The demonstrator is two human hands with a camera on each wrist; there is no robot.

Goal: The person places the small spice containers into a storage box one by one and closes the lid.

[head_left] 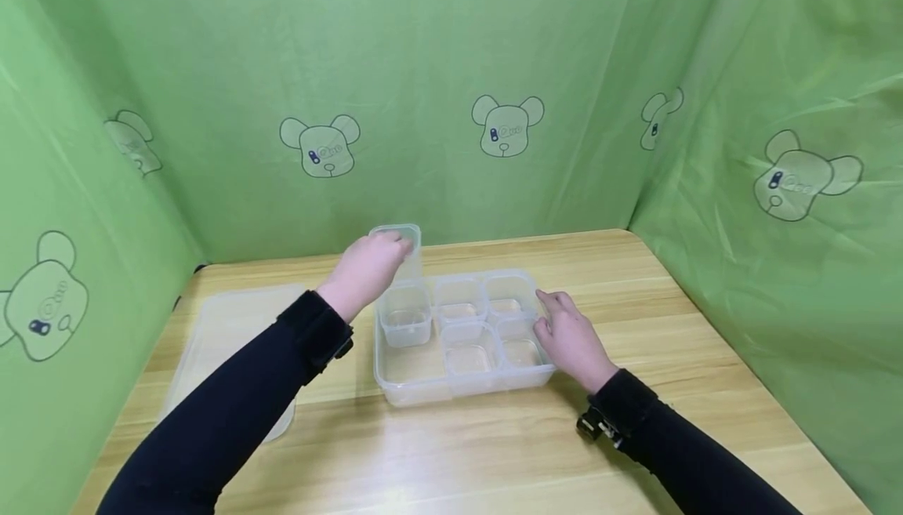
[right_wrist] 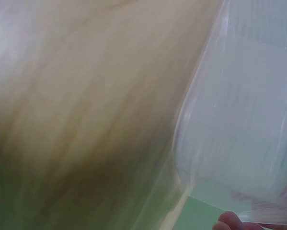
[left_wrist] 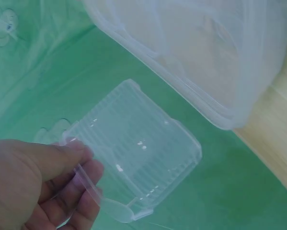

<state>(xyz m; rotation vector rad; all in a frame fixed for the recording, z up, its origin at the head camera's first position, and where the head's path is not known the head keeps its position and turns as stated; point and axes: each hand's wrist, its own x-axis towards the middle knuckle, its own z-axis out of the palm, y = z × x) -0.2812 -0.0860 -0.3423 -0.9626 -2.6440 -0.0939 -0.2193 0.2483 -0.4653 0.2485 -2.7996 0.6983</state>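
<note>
My left hand [head_left: 368, 268] pinches the rim of a small clear plastic container [left_wrist: 143, 148], raised behind the back left corner of a larger clear storage box [head_left: 416, 395]. Fingers and thumb of that hand grasp one edge in the left wrist view. Several similar small containers [head_left: 471, 348] stand in the box in two rows, and its floor shows at the front left. At the box's right side my right hand [head_left: 573, 336] holds the rim, index finger and thumb on the edge. Only a few fingertips [right_wrist: 230, 219] appear in the right wrist view, beside the box's wall.
A flat translucent lid [head_left: 236, 319] lies on the left of the wooden table [head_left: 451, 460], partly hidden by the left sleeve [head_left: 240, 413]. Green cloth [head_left: 416, 52] printed with bear heads hangs at the back and both sides.
</note>
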